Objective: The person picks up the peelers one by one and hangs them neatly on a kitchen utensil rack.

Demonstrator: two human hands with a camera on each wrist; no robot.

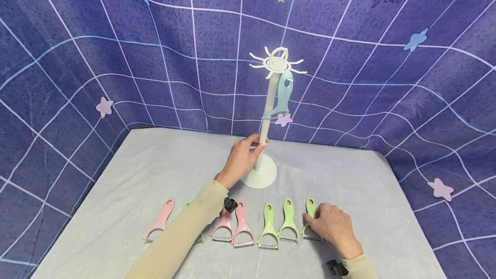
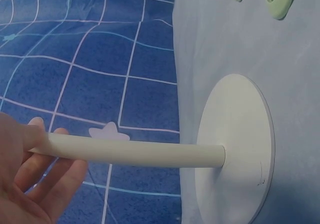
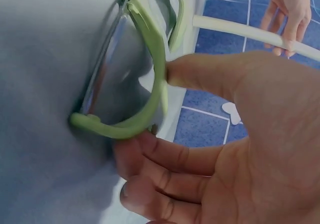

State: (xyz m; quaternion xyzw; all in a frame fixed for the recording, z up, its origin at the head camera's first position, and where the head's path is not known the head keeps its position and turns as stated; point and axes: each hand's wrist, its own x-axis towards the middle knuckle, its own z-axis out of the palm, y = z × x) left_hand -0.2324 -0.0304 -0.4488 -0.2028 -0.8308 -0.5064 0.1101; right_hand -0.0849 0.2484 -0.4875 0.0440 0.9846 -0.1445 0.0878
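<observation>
A white stand (image 1: 258,179) with a ring of hooks at its top stands at the back of the table. My left hand (image 1: 242,158) grips its pole (image 2: 140,151) low down, thumb on one side and fingers on the other. From one hook hangs a light blue peeler (image 1: 284,94). At the right end of a row, my right hand (image 1: 333,227) pinches a green peeler (image 3: 159,59) between thumb and fingers near its blade frame. That peeler is close over the tabletop, its blade toward the front edge.
Left of the held peeler lie two green peelers (image 1: 288,221) (image 1: 268,223) and two pink peelers (image 1: 241,221) (image 1: 224,225). Farther left are another pink peeler (image 1: 162,218) and a green one (image 1: 199,239), mostly hidden under my left sleeve (image 1: 186,231). A patterned blue curtain (image 1: 174,68) backs the table.
</observation>
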